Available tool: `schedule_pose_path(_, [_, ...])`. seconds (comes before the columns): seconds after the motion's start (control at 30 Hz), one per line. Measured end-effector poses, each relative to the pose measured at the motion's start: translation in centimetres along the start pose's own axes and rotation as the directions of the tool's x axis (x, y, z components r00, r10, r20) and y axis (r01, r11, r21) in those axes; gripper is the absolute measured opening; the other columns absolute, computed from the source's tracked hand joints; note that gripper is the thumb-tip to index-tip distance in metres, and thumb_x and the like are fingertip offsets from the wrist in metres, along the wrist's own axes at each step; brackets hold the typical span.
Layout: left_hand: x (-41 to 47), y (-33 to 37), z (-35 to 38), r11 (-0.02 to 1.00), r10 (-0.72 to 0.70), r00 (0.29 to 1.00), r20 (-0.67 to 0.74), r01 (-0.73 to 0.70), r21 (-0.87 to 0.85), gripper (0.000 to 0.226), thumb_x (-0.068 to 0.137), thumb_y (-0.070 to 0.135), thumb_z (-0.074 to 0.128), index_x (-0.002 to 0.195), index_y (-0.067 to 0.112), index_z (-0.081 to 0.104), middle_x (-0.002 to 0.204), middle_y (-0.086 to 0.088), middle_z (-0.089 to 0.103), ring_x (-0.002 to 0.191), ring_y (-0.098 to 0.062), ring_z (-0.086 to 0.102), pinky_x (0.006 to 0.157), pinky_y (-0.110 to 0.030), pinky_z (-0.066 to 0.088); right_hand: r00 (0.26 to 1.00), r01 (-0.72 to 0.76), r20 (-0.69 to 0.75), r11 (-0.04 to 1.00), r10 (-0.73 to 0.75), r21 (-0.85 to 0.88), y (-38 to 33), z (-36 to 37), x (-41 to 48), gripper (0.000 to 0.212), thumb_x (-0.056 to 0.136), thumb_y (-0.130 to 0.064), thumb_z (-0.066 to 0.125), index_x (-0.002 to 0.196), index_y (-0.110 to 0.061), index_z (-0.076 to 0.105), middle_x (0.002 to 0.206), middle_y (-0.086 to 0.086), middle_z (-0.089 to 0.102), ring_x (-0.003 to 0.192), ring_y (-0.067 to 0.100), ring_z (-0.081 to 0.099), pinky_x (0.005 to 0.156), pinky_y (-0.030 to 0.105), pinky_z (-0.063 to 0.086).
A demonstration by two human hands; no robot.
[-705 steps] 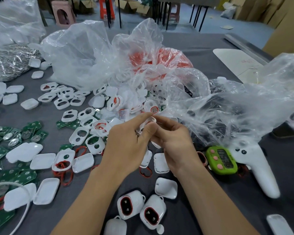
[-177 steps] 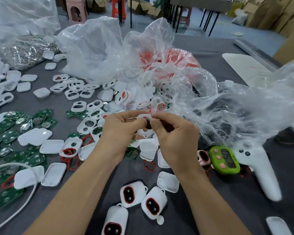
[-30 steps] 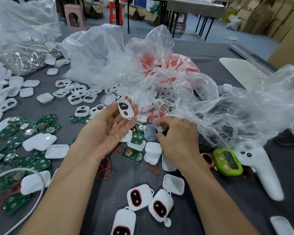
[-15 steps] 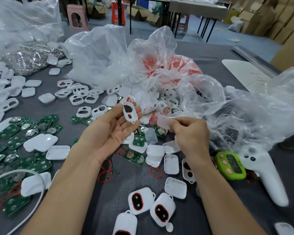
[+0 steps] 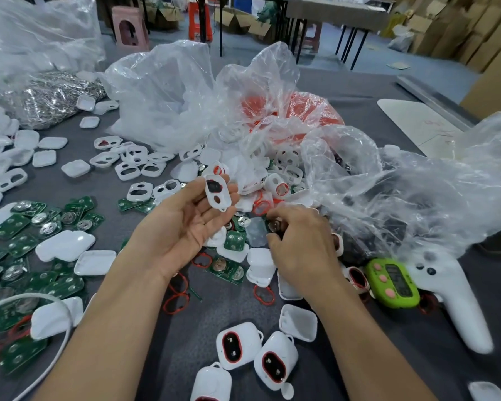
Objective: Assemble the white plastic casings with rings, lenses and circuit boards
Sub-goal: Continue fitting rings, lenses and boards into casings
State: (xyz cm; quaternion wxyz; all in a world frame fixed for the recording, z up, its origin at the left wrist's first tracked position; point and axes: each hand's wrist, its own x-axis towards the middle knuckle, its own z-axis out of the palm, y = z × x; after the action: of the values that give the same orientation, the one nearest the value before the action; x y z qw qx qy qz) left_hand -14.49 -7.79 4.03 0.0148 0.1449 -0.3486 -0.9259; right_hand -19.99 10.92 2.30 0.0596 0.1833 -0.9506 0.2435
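White plastic lies across my left fingers [image 5: 214,219]: a casing front [image 5: 218,192], with a dark lens in its upper hole and its lower hole bare. Those fingers are stretched out and relaxed, gripping nothing, and the piece simply rests on them; my left hand [image 5: 182,227] is turned palm up above the worktop [image 5: 359,357], thumb off to the side, forearm coming in from the lower left.

My right fingers [image 5: 289,211] are curled, tips down among the loose parts just right of the casing front, over a small round metal piece [image 5: 274,225]; whether they pinch it I cannot tell. My right hand [image 5: 301,244] is back up, forearm coming in from the lower right.

Under both hands lie green circuit boards [image 5: 235,238], red rings [image 5: 177,302] and white back shells [image 5: 261,264]; nearer me are three assembled casings [image 5: 237,348] with red-rimmed dark windows. Crumpled clear bags [image 5: 402,192] rise beyond and to the right; a lime-green timer [image 5: 394,282] and a white controller [image 5: 451,302] lie right of my right wrist.
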Motion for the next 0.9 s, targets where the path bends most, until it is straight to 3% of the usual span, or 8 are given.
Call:
schedule_pose_path(0.13, [-0.1,0.0,0.1,1.0,-0.008,1.0,0.011,0.009,-0.019,0.043,0.089,0.026,0.061,0.124,0.001,0.068,0.125,-0.019,0.071,0.111,-0.026,0.072,0.078,-0.032,0.064,0.998,-0.045,-0.038,0.999,0.045,-0.017,0.2,-0.6,0.1,0.008,0.086,-0.025,0.069,0.087,-0.032,0.074,0.092,-0.012,0.071,0.089,0.016,0.058,0.095,0.036,0.04])
schedule_pose_path(0.23, [-0.2,0.4,0.0,0.999,0.004,1.0,0.009,-0.004,-0.035,0.04,0.092,0.025,0.058,0.12,0.001,0.073,0.123,-0.019,0.072,0.108,-0.026,0.074,0.076,-0.031,0.063,0.998,-0.034,-0.059,0.999,0.035,0.01,0.5,-1.0,-0.3,0.011,0.085,-0.032,0.071,0.074,-0.03,0.073,0.08,-0.011,0.069,0.084,0.017,0.059,0.095,0.039,0.044])
schedule_pose_path(0.3, [-0.3,0.8,-0.3,0.999,0.022,1.0,0.007,-0.021,-0.048,0.035,0.094,0.025,0.057,0.11,0.002,0.078,0.123,-0.019,0.072,0.11,-0.027,0.073,0.078,-0.031,0.063,0.998,0.02,-0.063,0.992,-0.013,0.123,0.3,-0.9,-0.4,0.005,0.085,-0.03,0.074,0.085,-0.03,0.078,0.09,-0.012,0.073,0.092,0.014,0.061,0.095,0.036,0.046])
schedule_pose_path(0.43, [-0.6,1.9,-1.2,0.991,0.09,0.996,-0.004,-0.089,-0.096,0.033,0.094,0.026,0.058,0.107,0.004,0.08,0.119,-0.015,0.074,0.11,-0.025,0.073,0.081,-0.031,0.063,0.962,0.156,0.184,0.961,-0.2,0.229,-1.6,0.5,-1.3,0.035,0.087,-0.036,0.074,0.122,-0.033,0.072,0.118,-0.013,0.062,0.114,0.011,0.053,0.104,0.026,0.039])
schedule_pose_path(0.53, [-0.6,2.2,-1.6,0.987,0.104,0.994,-0.018,-0.105,-0.123,0.034,0.094,0.026,0.058,0.109,0.004,0.078,0.116,-0.014,0.075,0.108,-0.023,0.074,0.078,-0.03,0.063,0.93,0.218,0.251,0.952,-0.269,0.214,-2.2,1.5,-1.5,0.032,0.086,-0.036,0.077,0.118,-0.034,0.073,0.112,-0.017,0.055,0.105,0.01,0.054,0.096,0.024,0.042])
schedule_pose_path(0.7, [-0.5,2.4,-2.0,0.982,0.103,0.994,-0.028,-0.106,-0.158,0.033,0.097,0.026,0.056,0.104,0.004,0.08,0.12,-0.014,0.074,0.11,-0.022,0.073,0.077,-0.031,0.063,0.985,0.046,0.125,0.89,-0.115,0.455,-1.2,0.6,-1.6,0.006,0.086,-0.035,0.075,0.089,-0.033,0.08,0.081,-0.018,0.072,0.076,0.004,0.064,0.069,0.02,0.05])
schedule_pose_path(0.8, [-0.4,2.5,-2.1,0.98,0.105,0.994,-0.018,-0.107,-0.17,0.034,0.092,0.026,0.059,0.109,0.004,0.078,0.121,-0.014,0.073,0.112,-0.023,0.072,0.077,-0.031,0.063,0.999,-0.001,-0.046,0.892,0.024,0.452,-0.1,-1.2,-1.1,0.009,0.089,-0.034,0.074,0.094,-0.033,0.081,0.077,-0.014,0.074,0.072,0.003,0.065,0.064,0.019,0.049])
schedule_pose_path(0.9, [-0.4,2.3,-2.1,0.98,0.105,0.994,-0.006,-0.105,-0.168,0.037,0.091,0.026,0.06,0.118,0.003,0.072,0.12,-0.015,0.074,0.112,-0.024,0.072,0.079,-0.031,0.063,0.975,0.063,-0.22,0.922,0.025,0.382,1.2,-5.0,-0.6,0.018,0.09,-0.018,0.073,0.099,-0.032,0.081,0.072,-0.018,0.072,0.057,-0.001,0.062,0.049,0.009,0.042])
